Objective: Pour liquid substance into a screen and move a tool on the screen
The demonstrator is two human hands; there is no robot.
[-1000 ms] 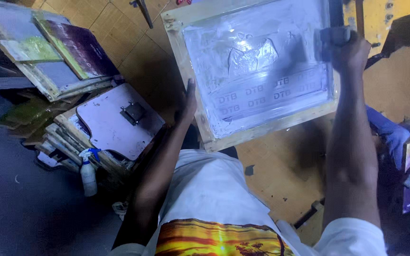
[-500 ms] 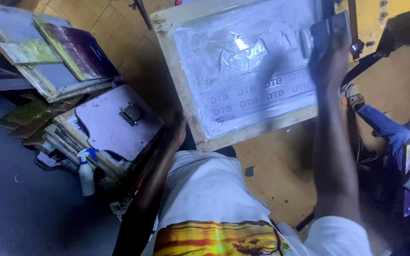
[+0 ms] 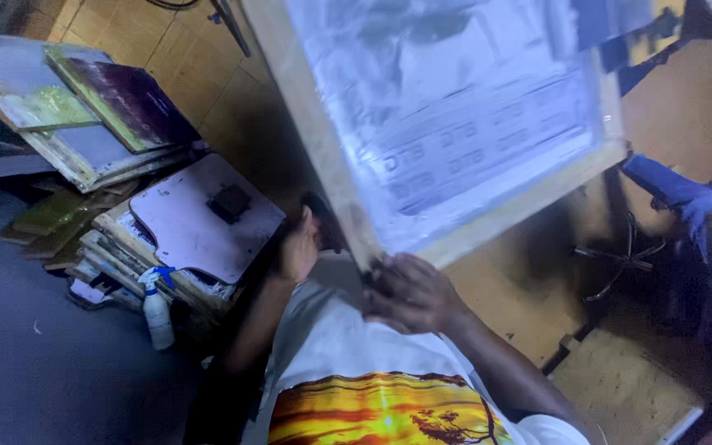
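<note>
Tan floor tiles (image 3: 183, 66) fill the background above a dim, cluttered workshop; only the head view shows it, so take your bearings from the big wooden-framed printing screen (image 3: 455, 124) you are holding tilted in front of you. Your right hand (image 3: 409, 295) is closed around the frame's lower corner, fingers curled over the wood; your left hand (image 3: 298, 247) sits at the frame's left edge just beside that corner, though whether it grips or only steadies I cannot tell. Left of the screen lies a stack of other frames (image 3: 191, 231) with a pale one on top; a white spray bottle (image 3: 156, 309) with a blue trigger stands below that stack; further left and higher, more screens (image 3: 84, 107) lean in a pile. To handle this well, you should probably spread both hands wider along the frame for balance; keep fingers on wood, off the inked mesh; watch the blue cloth (image 3: 673, 189) to the screen's right.
</note>
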